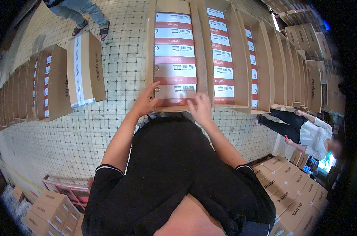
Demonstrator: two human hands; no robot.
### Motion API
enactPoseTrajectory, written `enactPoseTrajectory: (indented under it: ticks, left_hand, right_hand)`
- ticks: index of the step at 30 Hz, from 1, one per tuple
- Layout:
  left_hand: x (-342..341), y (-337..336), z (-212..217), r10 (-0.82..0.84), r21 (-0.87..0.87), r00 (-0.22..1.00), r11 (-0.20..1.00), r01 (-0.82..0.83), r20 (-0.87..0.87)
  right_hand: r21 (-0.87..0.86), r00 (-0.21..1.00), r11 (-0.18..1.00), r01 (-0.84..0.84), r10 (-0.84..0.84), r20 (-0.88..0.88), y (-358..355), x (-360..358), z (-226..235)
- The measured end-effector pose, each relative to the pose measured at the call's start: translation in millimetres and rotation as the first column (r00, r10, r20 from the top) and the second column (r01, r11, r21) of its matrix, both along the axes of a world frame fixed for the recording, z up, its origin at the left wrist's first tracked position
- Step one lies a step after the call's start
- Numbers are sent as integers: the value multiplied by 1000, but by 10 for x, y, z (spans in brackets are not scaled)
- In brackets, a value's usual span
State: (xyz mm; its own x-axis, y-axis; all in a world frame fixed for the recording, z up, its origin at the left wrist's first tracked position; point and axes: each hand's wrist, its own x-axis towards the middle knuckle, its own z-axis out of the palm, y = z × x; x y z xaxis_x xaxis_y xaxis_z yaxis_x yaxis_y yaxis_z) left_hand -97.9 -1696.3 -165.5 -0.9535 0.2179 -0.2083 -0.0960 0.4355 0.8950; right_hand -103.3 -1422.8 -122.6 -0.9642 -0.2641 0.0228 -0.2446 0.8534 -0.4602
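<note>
A long open carton (202, 59) stands in front of me, with a row of white and red shoeboxes (175, 70) packed inside it. My left hand (146, 99) is at the near left corner of the carton, fingers spread and fingertips by the edge of the nearest shoebox (168, 93). At that shoebox's near right corner is my right hand (202, 109), slightly blurred. Its fingers are bent, with the thumb apart from them, and nothing shows in its grasp. Whether its fingertips touch the shoebox or the carton wall I cannot tell.
More open cartons of shoeboxes (223, 72) line up to the right. A taped carton (84, 69) stands at the left beside another carton row (48, 84). Two people are nearby: one's legs (78, 15) at upper left, another person (304, 129) at right. Stacked cartons (290, 192) fill the lower right.
</note>
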Motion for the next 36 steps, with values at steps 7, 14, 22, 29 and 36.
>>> enactPoseTrajectory:
  ticks: [7,14,22,29,36]
  left_hand:
    - [-14,7,-46,29,115,996,993,-39,81]
    - [-2,-8,-16,21,74,997,997,-26,72]
    - [-31,1,104,21,100,991,994,-34,130]
    - [-34,17,104,29,6,1000,1000,-29,6]
    - [-32,9,113,34,32,998,999,-35,49]
  right_hand:
    - [238,900,880,410,-433,50,190,-447,-287]
    - [219,894,880,422,-444,61,249,-409,-422]
    - [194,881,878,437,-461,102,257,-431,-402]
    - [208,877,872,442,-469,103,242,-442,-383]
    - [176,862,877,447,-475,176,233,-458,-320]
